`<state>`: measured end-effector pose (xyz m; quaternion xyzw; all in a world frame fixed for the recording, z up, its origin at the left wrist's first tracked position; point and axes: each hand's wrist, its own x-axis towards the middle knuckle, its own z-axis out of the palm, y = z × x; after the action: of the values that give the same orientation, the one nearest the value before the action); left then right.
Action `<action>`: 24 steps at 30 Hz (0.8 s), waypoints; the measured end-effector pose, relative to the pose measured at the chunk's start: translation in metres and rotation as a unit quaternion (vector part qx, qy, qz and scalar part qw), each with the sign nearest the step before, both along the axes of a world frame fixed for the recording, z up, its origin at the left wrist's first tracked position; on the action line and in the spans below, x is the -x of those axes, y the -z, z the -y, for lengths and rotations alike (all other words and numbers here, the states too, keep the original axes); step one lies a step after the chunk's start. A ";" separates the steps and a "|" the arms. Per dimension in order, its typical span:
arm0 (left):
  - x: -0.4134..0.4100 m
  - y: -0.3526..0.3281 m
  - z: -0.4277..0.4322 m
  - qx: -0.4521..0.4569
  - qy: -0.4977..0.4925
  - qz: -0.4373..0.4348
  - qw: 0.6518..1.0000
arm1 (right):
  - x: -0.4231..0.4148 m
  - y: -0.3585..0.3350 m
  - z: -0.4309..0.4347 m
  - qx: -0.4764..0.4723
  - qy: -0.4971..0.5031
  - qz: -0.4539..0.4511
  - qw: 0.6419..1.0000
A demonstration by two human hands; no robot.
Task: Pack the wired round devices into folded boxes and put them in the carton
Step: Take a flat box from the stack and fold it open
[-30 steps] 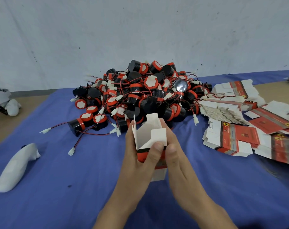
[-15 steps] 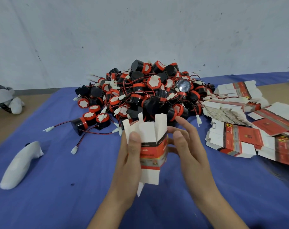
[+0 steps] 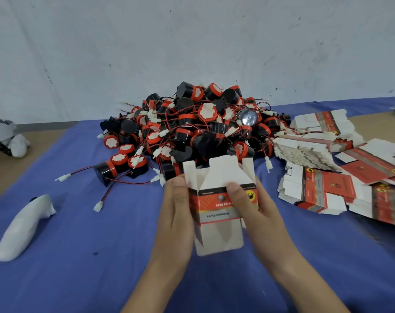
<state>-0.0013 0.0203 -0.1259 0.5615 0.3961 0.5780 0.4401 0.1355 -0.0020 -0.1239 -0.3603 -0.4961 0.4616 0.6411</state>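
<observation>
1. Box, half erected, is held above the cloth. Its long axis runs away from the person, with the far flaps spread toward the pile and the near flap hanging loose.
2. Left hand clamps the box's left edge, thumb on the front. Right hand wraps the right side, thumb pressed on the red panel.
3. Pile lies straight beyond the open far end. The closest device sits just past the left fingertips, so the left hand looks nearer for a pick.
4. Near end probably needs closing first, or a device would drop through.
5. Wires in the pile are tangled, so one lift may drag neighbours.
6. Flat boxes lie to the right; the carton is not in view.
</observation>
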 end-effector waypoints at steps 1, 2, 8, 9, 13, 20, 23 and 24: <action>0.000 0.002 -0.001 -0.010 -0.020 -0.003 1.000 | 0.000 0.001 -0.001 -0.020 0.026 0.011 0.999; 0.000 0.004 -0.002 -0.012 -0.028 -0.007 1.000 | 0.002 0.002 -0.002 -0.035 0.054 0.028 0.998; -0.010 0.002 0.009 -0.016 0.111 -0.056 0.992 | 0.009 0.012 -0.002 -0.089 0.235 0.252 0.935; -0.012 0.003 0.009 -0.015 0.116 -0.061 0.991 | 0.011 0.014 -0.001 -0.097 0.255 0.285 0.919; -0.015 0.007 0.007 -0.030 0.085 -0.051 0.995 | 0.019 0.019 0.002 -0.107 0.277 0.323 0.899; 0.001 0.004 -0.002 -0.055 0.034 -0.053 0.997 | 0.005 0.015 0.000 -0.104 0.080 0.273 0.953; 0.008 0.000 -0.005 -0.066 0.027 -0.034 0.997 | -0.011 0.007 0.004 -0.078 -0.014 0.226 0.971; 0.010 -0.001 -0.006 -0.063 0.028 -0.034 0.997 | -0.016 0.005 0.006 -0.072 -0.024 0.198 0.977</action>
<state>-0.0112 0.0259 -0.1248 0.6179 0.3578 0.5700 0.4066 0.1519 -0.0076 -0.1292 -0.3855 -0.6536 0.3591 0.5434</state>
